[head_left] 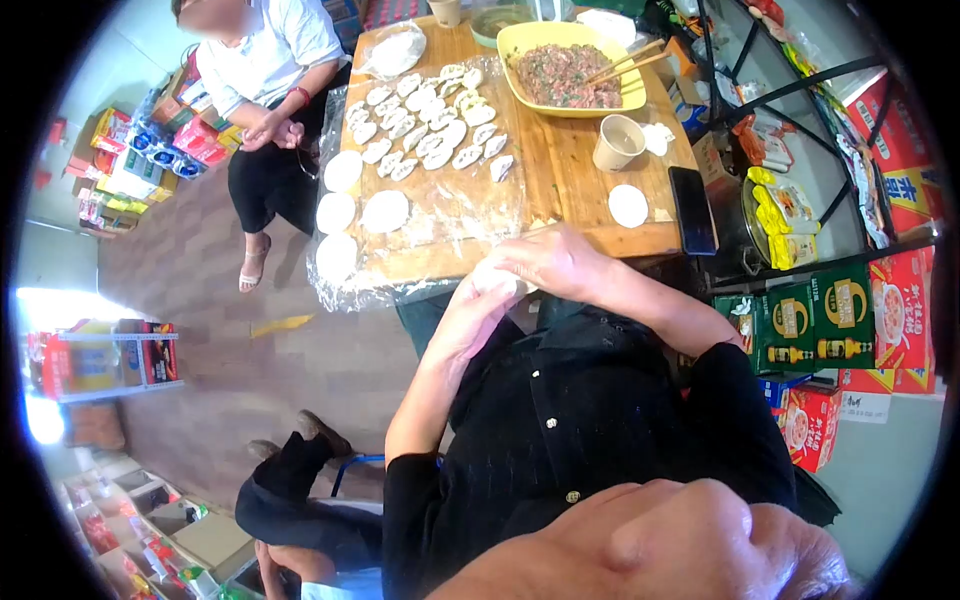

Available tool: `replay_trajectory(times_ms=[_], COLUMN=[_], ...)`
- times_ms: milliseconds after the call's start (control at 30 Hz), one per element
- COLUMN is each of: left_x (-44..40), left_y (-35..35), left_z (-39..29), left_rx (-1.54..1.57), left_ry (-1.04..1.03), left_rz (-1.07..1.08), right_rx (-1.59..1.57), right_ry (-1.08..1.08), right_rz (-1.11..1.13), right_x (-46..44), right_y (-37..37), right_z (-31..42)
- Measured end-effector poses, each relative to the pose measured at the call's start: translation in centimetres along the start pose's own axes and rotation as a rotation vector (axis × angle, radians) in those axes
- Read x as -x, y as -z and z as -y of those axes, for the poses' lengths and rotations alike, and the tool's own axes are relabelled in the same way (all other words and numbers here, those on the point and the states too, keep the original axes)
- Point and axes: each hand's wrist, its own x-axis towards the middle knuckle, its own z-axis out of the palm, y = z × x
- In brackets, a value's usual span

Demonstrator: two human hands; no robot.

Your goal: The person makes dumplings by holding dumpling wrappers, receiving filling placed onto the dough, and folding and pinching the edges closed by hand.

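Note:
At the near edge of the wooden table (560,195), my left hand (482,306) and my right hand (555,262) press together, fingers closed on a dumpling (516,287). Only a small white part of it shows between the fingers. Beyond my hands, several folded dumplings (437,150) lie in rows on clear plastic film (470,225). Flat round dumpling wrappers (385,211) rest at the left front, and one more wrapper (628,206) is on the right. A yellow bowl (515,45) at the back holds minced meat filling (565,75), with chopsticks (630,66) leaning in it.
A paper cup (619,143) and a black phone (692,210) stand and lie at the table's right. Metal shelving (840,75) with packets is close on that side. Another person (270,60) sits at the left, hands together. A second person's legs (300,490) show behind me.

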Motion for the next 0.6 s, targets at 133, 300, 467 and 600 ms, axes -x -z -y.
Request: replay_trajectory(times_ms=[133,300,467,600], left_x=[-0.8,-2.5,-3.3,-3.2], left_y=[-0.8,-2.8,-4.2,-3.6], left_z=[1.4,1.7,0.6,1.4], left_rx=[0.146,0.202,0.296,0.529], left_ry=[0.03,0.053,0.028,0.03], left_rz=[-0.129,-0.256,-0.219,0.045], right_rx=[0.072,0.241,-0.19,-0.597], right_ry=[0.017,-0.05,-0.476,-0.495], right_rz=[-0.006,0.138,-0.301,-0.393], right_x=[0.8,2.7,3.7,5.3], right_y=[0.5,2.6,9.3,11.4], right_z=[-1.1,-3.5,-6.2,-4.5])
